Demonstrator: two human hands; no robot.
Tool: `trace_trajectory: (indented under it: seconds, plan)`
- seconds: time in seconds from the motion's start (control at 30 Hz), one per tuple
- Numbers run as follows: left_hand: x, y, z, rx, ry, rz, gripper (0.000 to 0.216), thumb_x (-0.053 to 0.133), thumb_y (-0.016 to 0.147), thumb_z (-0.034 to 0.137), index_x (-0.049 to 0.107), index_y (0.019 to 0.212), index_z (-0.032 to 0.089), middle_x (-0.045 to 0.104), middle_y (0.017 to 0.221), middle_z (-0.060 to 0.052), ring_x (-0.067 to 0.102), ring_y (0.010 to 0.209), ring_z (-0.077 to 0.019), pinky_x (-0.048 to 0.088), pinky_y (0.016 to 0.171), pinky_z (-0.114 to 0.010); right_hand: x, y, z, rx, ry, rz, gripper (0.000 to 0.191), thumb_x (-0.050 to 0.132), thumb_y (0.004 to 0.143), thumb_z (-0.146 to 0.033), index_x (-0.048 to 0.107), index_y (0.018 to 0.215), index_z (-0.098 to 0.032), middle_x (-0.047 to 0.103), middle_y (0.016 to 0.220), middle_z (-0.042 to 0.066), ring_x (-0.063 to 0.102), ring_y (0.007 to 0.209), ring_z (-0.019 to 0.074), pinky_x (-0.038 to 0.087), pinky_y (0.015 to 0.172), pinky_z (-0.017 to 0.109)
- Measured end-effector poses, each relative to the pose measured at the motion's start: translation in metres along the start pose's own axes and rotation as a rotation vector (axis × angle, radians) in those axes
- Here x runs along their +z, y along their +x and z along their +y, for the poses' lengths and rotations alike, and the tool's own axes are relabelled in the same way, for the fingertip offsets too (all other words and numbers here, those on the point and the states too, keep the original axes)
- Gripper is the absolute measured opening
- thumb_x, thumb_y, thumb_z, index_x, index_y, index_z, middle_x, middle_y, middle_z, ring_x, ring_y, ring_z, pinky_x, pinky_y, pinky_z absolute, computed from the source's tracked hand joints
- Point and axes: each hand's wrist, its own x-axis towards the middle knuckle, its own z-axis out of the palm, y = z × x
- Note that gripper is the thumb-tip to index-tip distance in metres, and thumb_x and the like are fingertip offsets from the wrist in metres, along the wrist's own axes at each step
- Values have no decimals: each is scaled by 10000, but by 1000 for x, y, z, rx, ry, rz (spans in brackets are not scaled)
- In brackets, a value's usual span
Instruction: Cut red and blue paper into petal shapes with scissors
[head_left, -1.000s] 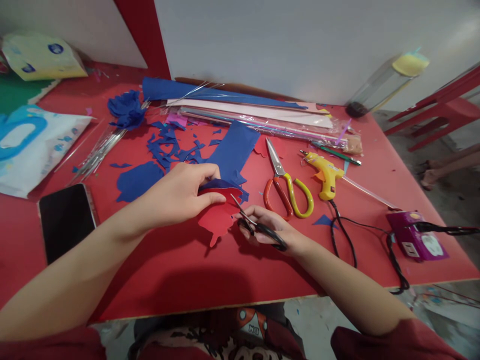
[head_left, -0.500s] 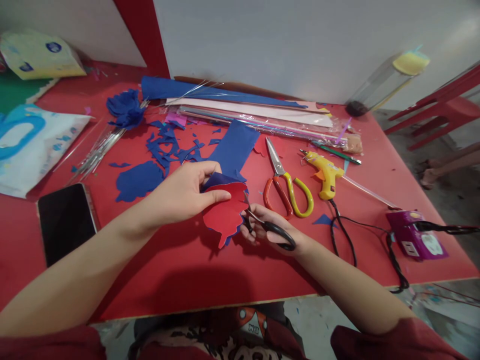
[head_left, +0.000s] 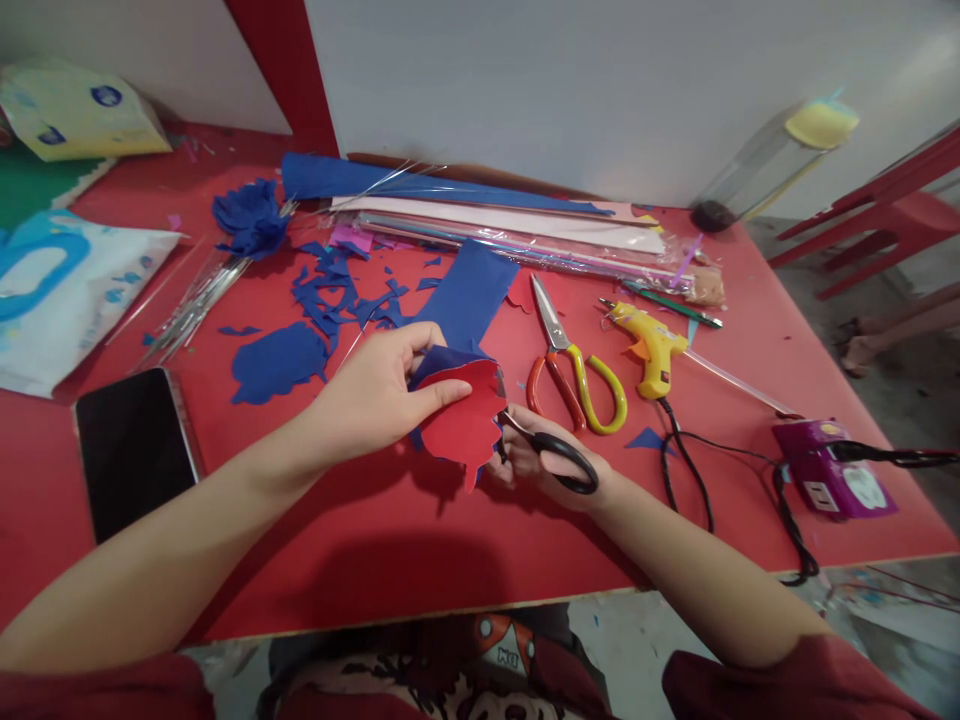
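Observation:
My left hand (head_left: 401,385) pinches a red petal-shaped template (head_left: 461,425) laid over a blue sheet (head_left: 442,360), thumb on top. The red piece has a wavy edge and a small tab at its lower end. My right hand (head_left: 544,455) is closed on black-handled scissors (head_left: 566,462), whose blades lie at the right edge of the two layers. Part of the blades is hidden by the sheets. On the table to the left lies a blue cut-out petal (head_left: 277,362), with blue scraps (head_left: 330,290) behind it.
Larger scissors (head_left: 559,350) with red and yellow handles lie beyond my right hand. Right of them are a yellow glue gun (head_left: 649,345), its cord and a purple box (head_left: 832,470). A phone (head_left: 135,450), wire stems (head_left: 199,305) and a blue flower (head_left: 251,218) are at left.
The red template and blue sheet have shifted slightly right and turned in my left hand. The scissors have moved a little right and now sit at the upper right edge.

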Motion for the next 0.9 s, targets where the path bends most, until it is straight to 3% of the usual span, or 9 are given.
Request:
trace_trajectory:
  seconds: [0.37, 0.9]
  plan:
    - [8, 1, -1, -74, -224, -38, 256, 618, 687, 328, 407, 668, 184, 458, 610, 40, 455, 552, -90, 395, 512, -217, -3, 0, 3, -13, -3, 34, 494, 709, 633, -550, 488, 895, -193, 501, 671, -21, 411, 542, 94, 301, 506, 245]
    - [11, 2, 2, -85, -356, -8, 289, 627, 675, 236, 350, 608, 189, 367, 540, 82, 355, 483, -50, 308, 451, -182, -5, -1, 5, -55, 31, -6, 426, 711, 693, -464, 466, 904, -187, 519, 725, -10, 464, 547, 75, 367, 500, 217]
